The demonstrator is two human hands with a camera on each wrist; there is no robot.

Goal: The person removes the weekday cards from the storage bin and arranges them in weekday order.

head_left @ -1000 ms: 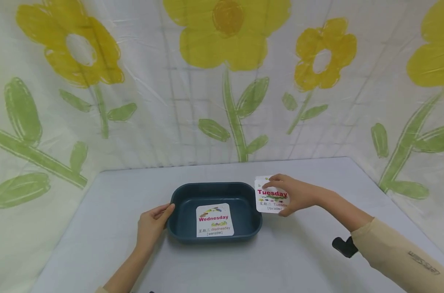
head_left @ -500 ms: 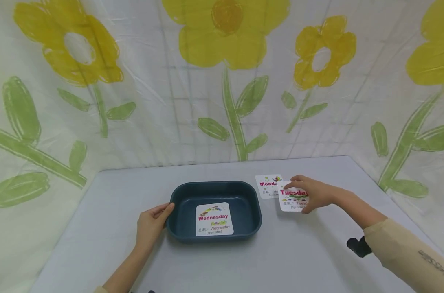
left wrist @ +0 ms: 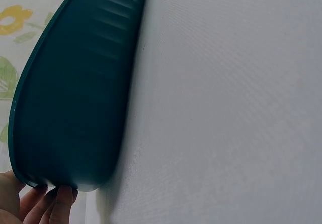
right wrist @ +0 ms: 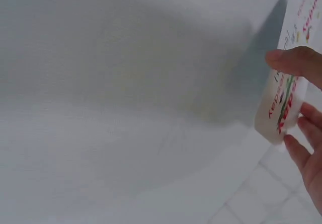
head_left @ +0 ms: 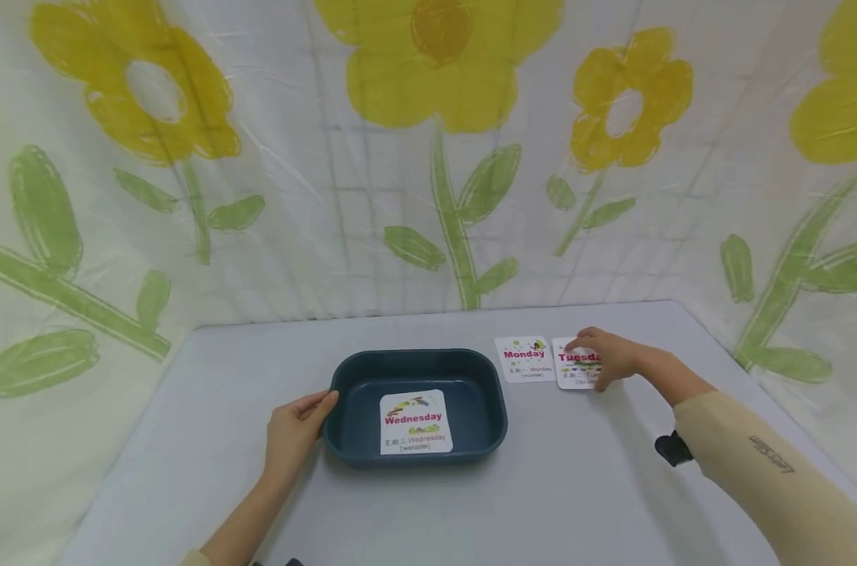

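We see the Tuesday card [head_left: 574,369] just left of the right hand [head_left: 611,359], partly under its fingertips. The right hand holds it by two facing edges: thumb at the near edge, fingers reaching over the far one, so the hand is clamped on the card. We cannot tell if the card lies fully flat on the table [head_left: 542,487]. It looks close to square, with no clear long axis; its lettering runs sideways, away from the Monday card [head_left: 524,360] and in under the palm.

The Monday card lies flat beyond the Tuesday card, farther left of the right hand, side by side with it; whether their edges touch we cannot make out. Farther left and nearer us sits the blue tray [head_left: 358,413], the Wednesday card [head_left: 416,428] inside it. The left hand [head_left: 292,432] pinches the tray's left end, well apart from the Tuesday card; the right is plainly nearer. Past both hands hangs a flowered backdrop [head_left: 287,259].
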